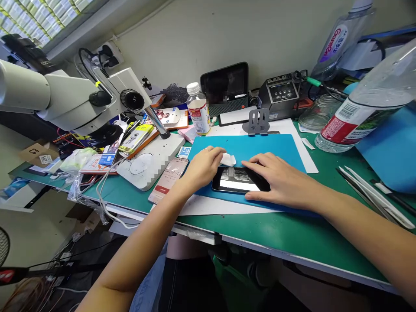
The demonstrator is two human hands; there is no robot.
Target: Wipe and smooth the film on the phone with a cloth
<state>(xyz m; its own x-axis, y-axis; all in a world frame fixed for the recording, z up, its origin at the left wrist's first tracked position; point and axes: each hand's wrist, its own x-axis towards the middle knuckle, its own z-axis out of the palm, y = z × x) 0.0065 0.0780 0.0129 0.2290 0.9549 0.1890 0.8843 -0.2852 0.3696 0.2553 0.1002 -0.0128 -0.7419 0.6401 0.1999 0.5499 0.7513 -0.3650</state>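
Note:
A black smartphone (240, 184) lies flat on a blue mat (276, 145), its glossy screen reflecting bright light. My right hand (279, 180) spans the phone's right end, thumb along the near edge and fingers at the far edge. Just over the phone's far left corner, my left hand (203, 167) has its fingers bent together on a crumpled white tissue (228, 160). Part of the tissue and the left fingertips are hidden. Beside my left wrist lies a second phone (169, 180) with a running timer on its screen.
At the left stands a microscope (71, 99) on a pale base (172, 149). A small bottle (199, 110), a dark display (225, 86) and a grey phone stand (258, 121) line the back. To the right are a large water bottle (360, 108) and tweezers (377, 195).

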